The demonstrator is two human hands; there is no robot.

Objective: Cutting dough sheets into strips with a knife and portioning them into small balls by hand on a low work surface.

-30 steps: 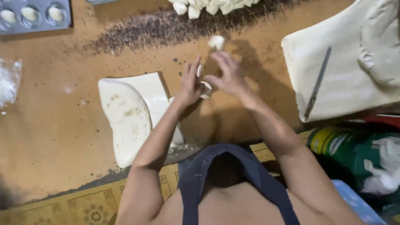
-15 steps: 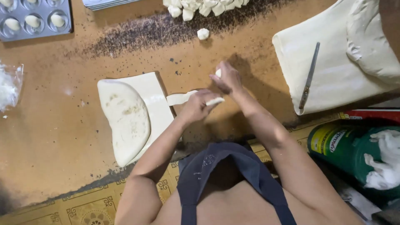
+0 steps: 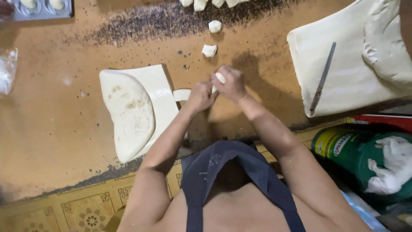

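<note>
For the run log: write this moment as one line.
left hand: on dough strip | right hand: pinching dough piece | knife: on dough slab

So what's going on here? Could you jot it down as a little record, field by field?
surface: brown worktop, dusted with dark specks at the top
left hand: pinching a dough strip that runs to the slab
right hand: closed round a dough piece
slab: pale flat dough, a folded sheet lying on it
loose pieces: two small lumps above the hands
right side: big dough sheet with a knife on it
top left: metal tray with dough in its cups
</note>
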